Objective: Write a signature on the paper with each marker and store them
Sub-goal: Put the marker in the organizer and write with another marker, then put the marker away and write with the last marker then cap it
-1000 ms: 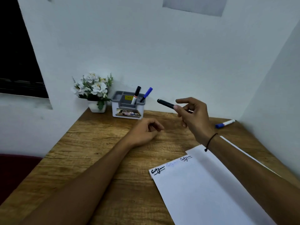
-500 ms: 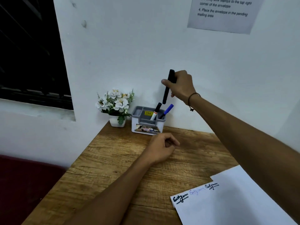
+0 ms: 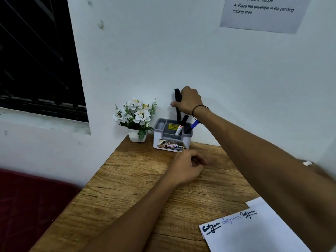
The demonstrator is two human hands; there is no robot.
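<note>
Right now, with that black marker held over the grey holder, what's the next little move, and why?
Probably lower it straight down and let go. The right hand holds the black marker upright, its lower end at the grey holder beside two stored markers.

One head-worn camera is looking forward and down across the wooden desk [image 3: 138,180], facing the wall [image 3: 181,51] at twelve o'clock, arms reaching close beneath it.
</note>
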